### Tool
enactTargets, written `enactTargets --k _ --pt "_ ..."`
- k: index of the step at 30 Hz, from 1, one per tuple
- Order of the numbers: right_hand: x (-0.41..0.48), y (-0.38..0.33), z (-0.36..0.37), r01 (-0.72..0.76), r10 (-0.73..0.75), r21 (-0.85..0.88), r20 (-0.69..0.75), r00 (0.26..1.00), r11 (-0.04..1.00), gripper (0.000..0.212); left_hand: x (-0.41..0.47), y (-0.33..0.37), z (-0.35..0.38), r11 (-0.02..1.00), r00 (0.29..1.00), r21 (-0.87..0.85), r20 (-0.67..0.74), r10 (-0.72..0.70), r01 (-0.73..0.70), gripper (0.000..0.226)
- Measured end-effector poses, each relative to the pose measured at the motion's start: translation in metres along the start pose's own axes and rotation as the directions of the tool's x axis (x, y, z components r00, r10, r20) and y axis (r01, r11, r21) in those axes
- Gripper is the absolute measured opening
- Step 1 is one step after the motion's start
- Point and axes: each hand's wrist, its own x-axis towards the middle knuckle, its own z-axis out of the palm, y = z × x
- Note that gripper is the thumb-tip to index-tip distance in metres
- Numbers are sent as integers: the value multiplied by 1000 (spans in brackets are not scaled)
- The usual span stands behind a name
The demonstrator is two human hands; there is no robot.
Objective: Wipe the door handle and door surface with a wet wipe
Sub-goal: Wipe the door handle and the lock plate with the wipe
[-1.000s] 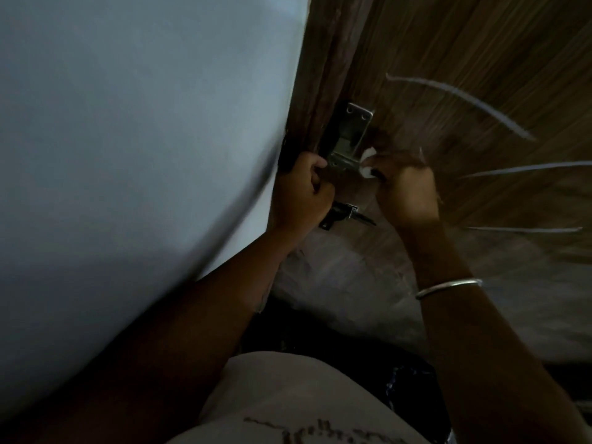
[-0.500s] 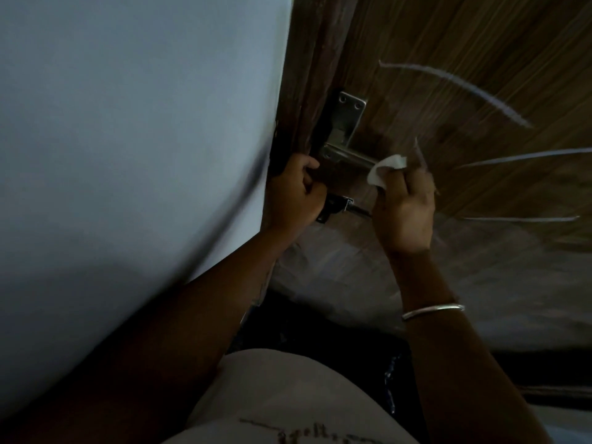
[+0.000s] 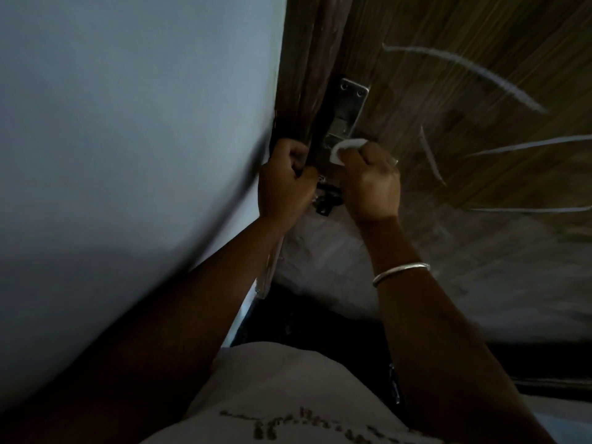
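Note:
A brown wood-grain door (image 3: 464, 100) fills the upper right, with a metal handle plate (image 3: 349, 104) screwed near its left edge. My right hand (image 3: 371, 184) grips a white wet wipe (image 3: 344, 149) and holds it against the lower end of the plate, where the handle lies hidden under my fingers. My left hand (image 3: 285, 184) curls round the dark door edge (image 3: 307, 91) just left of the plate. A small black latch piece (image 3: 326, 200) shows between my two hands.
A pale blue-grey wall (image 3: 134, 123) fills the left half, close to my left arm. Light scratch-like streaks (image 3: 464, 65) cross the door surface. A silver bangle (image 3: 400, 272) sits on my right wrist. The floor below the door is dark.
My right hand has moved the wipe left and up along the handle to the bottom of the metal plate. My left hand stays on the door edge.

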Motion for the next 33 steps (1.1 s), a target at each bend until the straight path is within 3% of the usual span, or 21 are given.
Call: enactTargets --k 4,7,15,23,28,33 --pt "-22 21 -13 -103 106 29 -132 986 994 13 2 0 -1 1000 1000 -6 -10 -29 29 16" --pt "-24 23 -16 -168 178 83 -128 976 982 20 0 1 1 1000 1000 -9 24 3 -2 21" --pt "23 -22 4 76 -75 108 -19 997 991 13 0 -2 1 999 1000 -47 4 -5 5 18" --pt "-6 3 -10 -149 156 97 -70 985 984 24 6 -4 2 997 1000 -72 6 5 -4 17" --pt "25 -23 6 27 -25 100 -21 999 995 9 7 -4 5 997 1000 -81 13 9 -8 18" --pt "27 -23 11 53 -52 61 -21 998 997 11 8 -6 0 995 1000 -97 -19 -13 11 18"
